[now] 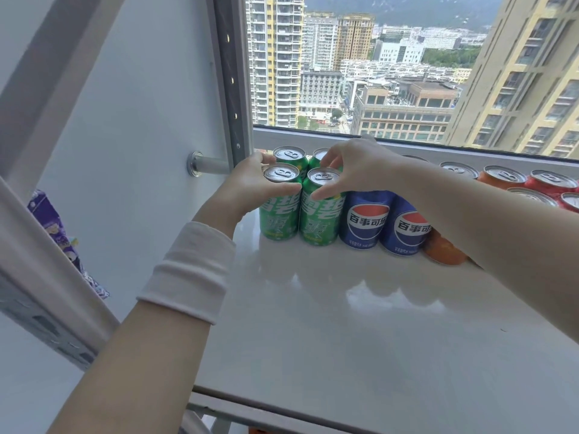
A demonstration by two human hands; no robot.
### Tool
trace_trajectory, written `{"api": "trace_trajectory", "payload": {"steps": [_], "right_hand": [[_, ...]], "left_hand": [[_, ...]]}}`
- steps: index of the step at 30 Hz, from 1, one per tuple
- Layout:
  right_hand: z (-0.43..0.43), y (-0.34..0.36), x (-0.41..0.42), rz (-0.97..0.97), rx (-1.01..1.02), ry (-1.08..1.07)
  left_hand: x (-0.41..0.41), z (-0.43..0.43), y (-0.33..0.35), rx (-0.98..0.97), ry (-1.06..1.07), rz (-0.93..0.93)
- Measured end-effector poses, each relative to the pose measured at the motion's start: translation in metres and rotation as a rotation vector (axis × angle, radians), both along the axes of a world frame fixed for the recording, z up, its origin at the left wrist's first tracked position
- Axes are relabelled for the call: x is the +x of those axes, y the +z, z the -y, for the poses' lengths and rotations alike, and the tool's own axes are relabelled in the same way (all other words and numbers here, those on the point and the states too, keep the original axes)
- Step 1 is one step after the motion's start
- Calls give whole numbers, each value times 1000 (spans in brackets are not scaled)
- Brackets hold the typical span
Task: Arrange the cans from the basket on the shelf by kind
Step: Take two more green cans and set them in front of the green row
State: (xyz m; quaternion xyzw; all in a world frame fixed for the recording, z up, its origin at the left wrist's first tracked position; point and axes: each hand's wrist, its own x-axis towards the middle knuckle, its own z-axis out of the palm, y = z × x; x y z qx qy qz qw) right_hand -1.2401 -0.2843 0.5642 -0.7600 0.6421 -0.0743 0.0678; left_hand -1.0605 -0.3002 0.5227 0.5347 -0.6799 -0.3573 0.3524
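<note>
Your left hand (250,186) grips the front-left green can (277,220). The thumb lies across the front of the can just under its rim, and the fingers curl round its left side and back. The can stands upright on the shelf (344,324) near the back-left corner, with its lid level with your palm.

Your right hand (354,170) pinches the front-right green can (321,220) at the top. The thumb presses on the front wall below the rim, and the fingers arch over the lid toward the back. This can stands upright and touches the front-left green can along its side. The tips of your two thumbs lie close together above the seam between the two cans.

Two more green cans (289,156) stand directly behind the gripped pair, closer to the back edge. Only their lids and upper walls show.

To the right of the front-right green can stand two blue cans (365,220), side by side and touching. Your right forearm covers their tops. An orange can (443,250) shows under that forearm, just beside the second blue can. Further along the back edge toward the right end are another orange can (501,178) and red cans (551,183).

A white cuff (191,274) wraps your left forearm. A window (376,73) runs behind the back edge of the shelf.
</note>
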Motion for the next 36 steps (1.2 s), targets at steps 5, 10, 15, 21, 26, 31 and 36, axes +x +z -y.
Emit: {"api": "trace_trajectory", "payload": {"steps": [5, 10, 15, 21, 26, 31, 36], "right_hand": [[-5, 4, -1, 18, -3, -9], [-5, 2, 0, 52, -18, -23], [-4, 1, 1, 83, -7, -35], [-3, -2, -1, 68, -28, -35], [-8, -5, 0, 16, -66, -27], [-18, -10, -1, 5, -206, -70], [-50, -12, -12, 112, -400, -104]], "left_hand": [[1, -1, -1, -29, 28, 18], [-1, -1, 2, -18, 52, 18], [-1, -1, 0, -29, 56, 22], [-2, -3, -4, -17, 64, -25], [-7, -5, -10, -45, 78, -79], [-11, -12, -19, -72, 104, -49], [-21, -39, -11, -258, 205, 63]]}}
